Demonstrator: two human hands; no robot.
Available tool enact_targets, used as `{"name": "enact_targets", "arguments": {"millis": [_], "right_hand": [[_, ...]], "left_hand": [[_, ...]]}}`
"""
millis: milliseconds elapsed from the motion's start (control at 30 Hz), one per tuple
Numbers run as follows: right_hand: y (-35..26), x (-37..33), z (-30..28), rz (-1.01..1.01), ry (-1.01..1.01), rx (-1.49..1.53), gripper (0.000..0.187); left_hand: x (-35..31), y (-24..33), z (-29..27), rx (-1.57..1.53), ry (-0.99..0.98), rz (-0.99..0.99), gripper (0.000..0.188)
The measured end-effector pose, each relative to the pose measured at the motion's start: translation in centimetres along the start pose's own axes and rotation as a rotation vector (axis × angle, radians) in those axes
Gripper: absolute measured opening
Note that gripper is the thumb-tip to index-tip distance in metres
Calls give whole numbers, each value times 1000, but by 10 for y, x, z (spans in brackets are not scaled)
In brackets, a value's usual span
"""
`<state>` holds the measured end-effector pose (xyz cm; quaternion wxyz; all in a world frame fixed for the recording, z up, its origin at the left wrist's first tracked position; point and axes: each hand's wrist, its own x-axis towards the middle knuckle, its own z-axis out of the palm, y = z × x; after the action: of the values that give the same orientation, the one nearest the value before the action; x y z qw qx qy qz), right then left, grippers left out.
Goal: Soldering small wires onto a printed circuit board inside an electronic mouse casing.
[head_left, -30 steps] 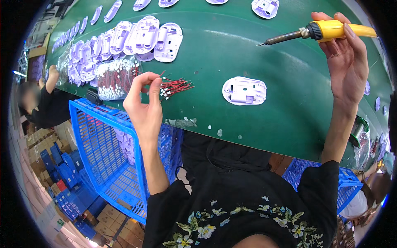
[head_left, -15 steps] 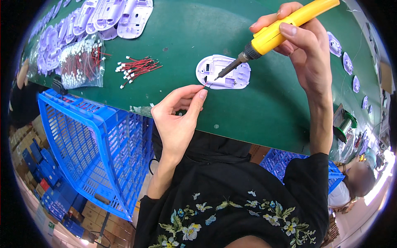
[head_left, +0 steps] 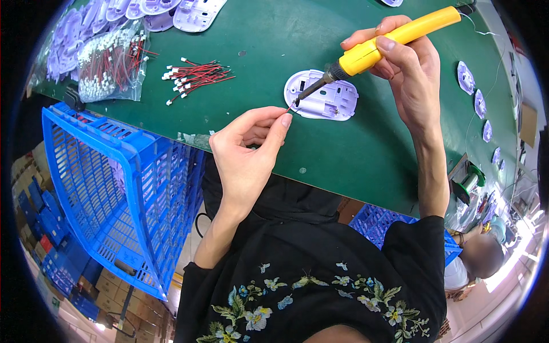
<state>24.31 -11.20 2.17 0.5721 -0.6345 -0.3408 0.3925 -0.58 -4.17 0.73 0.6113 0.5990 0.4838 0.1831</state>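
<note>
A pale purple plastic shell lies on the green table in front of me, its ribbed inner side up. My right hand grips a yellow soldering iron whose dark tip slants down to the left edge of the shell. Pinched between the thumb and forefinger of my left hand is a thin red and black wire, its end close to the iron's tip. Whether tip and wire touch is too small to tell. To the left lies a loose bunch of red wires with white connectors.
A clear bag of wires and piled purple shells occupy the far left. A blue crate stands by the table's front edge. On the right are a solder spool and a row of small purple parts; a person sits beyond.
The soldering iron's tip has moved from over the shell's middle to its left edge, by the wire. The whole view has shifted slightly.
</note>
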Motion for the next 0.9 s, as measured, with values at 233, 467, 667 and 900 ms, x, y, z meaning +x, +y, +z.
{"name": "enact_targets", "arguments": {"millis": [233,467,667,900], "right_hand": [[-1,-2,1,4,41,-13,17],[-3,0,1,-16,-20,-33,19],[-7,-1,4,-65,-3,-45,20],[-11,2,8,-71,-9,-57,19]], "left_hand": [[0,-4,1,-10,8,45,12],[1,-5,0,-6,9,46,12],[1,-9,1,-16,1,65,15],[2,-8,0,-35,5,62,10]]}}
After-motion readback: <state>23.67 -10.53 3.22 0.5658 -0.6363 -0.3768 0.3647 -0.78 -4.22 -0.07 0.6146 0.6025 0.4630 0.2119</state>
